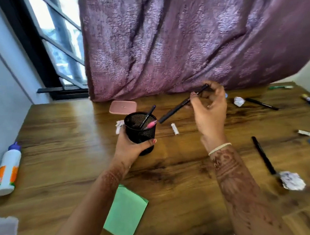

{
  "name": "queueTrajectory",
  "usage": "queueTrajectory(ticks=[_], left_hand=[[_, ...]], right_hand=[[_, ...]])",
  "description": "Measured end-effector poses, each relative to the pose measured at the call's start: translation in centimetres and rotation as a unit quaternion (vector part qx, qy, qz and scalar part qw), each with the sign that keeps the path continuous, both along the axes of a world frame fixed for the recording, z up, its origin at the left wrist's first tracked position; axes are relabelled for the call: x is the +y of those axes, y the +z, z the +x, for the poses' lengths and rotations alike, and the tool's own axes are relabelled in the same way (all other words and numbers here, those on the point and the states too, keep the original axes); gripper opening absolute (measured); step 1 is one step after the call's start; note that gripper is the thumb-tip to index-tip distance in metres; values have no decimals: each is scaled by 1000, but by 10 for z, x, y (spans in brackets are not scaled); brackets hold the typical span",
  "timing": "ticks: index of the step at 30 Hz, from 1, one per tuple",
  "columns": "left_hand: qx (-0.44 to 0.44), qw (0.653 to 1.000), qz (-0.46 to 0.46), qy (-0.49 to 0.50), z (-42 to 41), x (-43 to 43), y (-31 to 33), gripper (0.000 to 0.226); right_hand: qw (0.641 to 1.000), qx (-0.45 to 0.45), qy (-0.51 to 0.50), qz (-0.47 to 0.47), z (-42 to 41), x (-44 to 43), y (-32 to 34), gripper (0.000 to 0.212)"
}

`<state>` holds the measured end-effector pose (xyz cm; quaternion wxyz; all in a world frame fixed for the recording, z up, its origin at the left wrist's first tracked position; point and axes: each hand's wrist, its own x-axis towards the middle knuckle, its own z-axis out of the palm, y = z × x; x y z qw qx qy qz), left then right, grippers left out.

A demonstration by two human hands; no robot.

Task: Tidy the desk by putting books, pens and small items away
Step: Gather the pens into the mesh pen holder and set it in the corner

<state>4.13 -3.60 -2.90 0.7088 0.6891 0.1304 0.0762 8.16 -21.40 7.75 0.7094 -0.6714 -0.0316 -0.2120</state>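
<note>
A black mesh pen cup (pixel 139 129) stands upright, gripped by the left hand (pixel 130 147). Inside it, a black pen (pixel 148 116) leans toward 1 o'clock and a pink pen (pixel 151 125) toward 2 o'clock. A second black pen (pixel 178 108), pinched by the right hand (pixel 208 107), slants with its lower end just beside the cup's rim at 2 o'clock. From the cup, a small white tube (pixel 175 129) lies at 3 o'clock. A third black pen (pixel 263 155) lies at 4 o'clock, with a crumpled paper ball (pixel 294 180) just beside its near end. A green notepad (pixel 125 213) lies at 6 o'clock and a glue bottle (pixel 7 170) on its side at 8 o'clock.

Both forearms stretch forward, left grip (pixel 130 147) curled round the mesh cup (pixel 136 128), right grip (pixel 210 111) raised, pinching a black pen (pixel 174 110).
</note>
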Motion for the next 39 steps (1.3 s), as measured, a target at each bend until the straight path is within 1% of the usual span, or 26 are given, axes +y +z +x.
queueTrajectory(ticks=[1,4,6,9,13,14,16,18,19,21,23,25,30,32,33,34,35,36,37,39], left_hand=[[1,1000,1,-20,2,-9,0,80],[6,997,1,-75,4,-38,3,80],[4,995,1,-101,2,-58,6,79],[-3,992,11,-129,-1,-88,10,82],[-6,991,6,-134,-5,-127,15,83],[-7,991,2,-131,-7,-138,16,82],[-8,992,-11,-125,-11,-160,16,79],[-10,993,-21,-117,-14,-182,12,75],[-10,993,-27,-111,-16,-192,10,75],[-6,995,-35,-98,-20,-209,4,77],[3,996,-37,-87,-26,-225,1,78],[14,996,-31,-86,-33,-238,0,78],[29,997,-6,-76,-42,-260,-1,83],[30,997,3,-67,-41,-265,-1,87],[30,997,8,-64,-40,-267,0,87],[28,998,13,-63,-39,-268,1,87],[27,998,17,-62,-38,-268,1,87],[25,997,21,-64,-36,-268,2,85],[23,997,25,-65,-35,-267,3,84],[20,998,28,-62,-30,-266,3,83]], right_hand=[[1000,-10,-1,-5,-5,-3,5,34],[997,-34,-4,-63,-15,-18,2,29],[995,-46,-10,-92,-18,-32,-5,28],[985,-51,-23,-161,-19,-57,-13,22],[970,-44,-21,-237,-21,-94,-22,10],[964,-39,-15,-261,-21,-106,-25,10],[957,-45,-19,-286,-23,-132,-31,16],[954,-41,-53,-293,-22,-164,-37,18],[948,-23,-79,-308,-19,-181,-43,18],[918,52,-118,-376,-13,-215,-59,19],[874,138,-109,-453,-6,-247,-79,22],[831,192,-91,-513,2,-269,-95,29],[731,256,-21,-632,12,-287,-105,27],[705,257,-10,-661,14,-286,-108,32],[699,253,-5,-669,16,-286,-109,35],[700,250,0,-669,17,-286,-108,37],[715,249,0,-653,19,-287,-107,38],[747,255,-3,-614,21,-289,-105,38],[789,265,-7,-554,22,-291,-100,38],[876,292,-18,-383,29,-293,-86,31]])
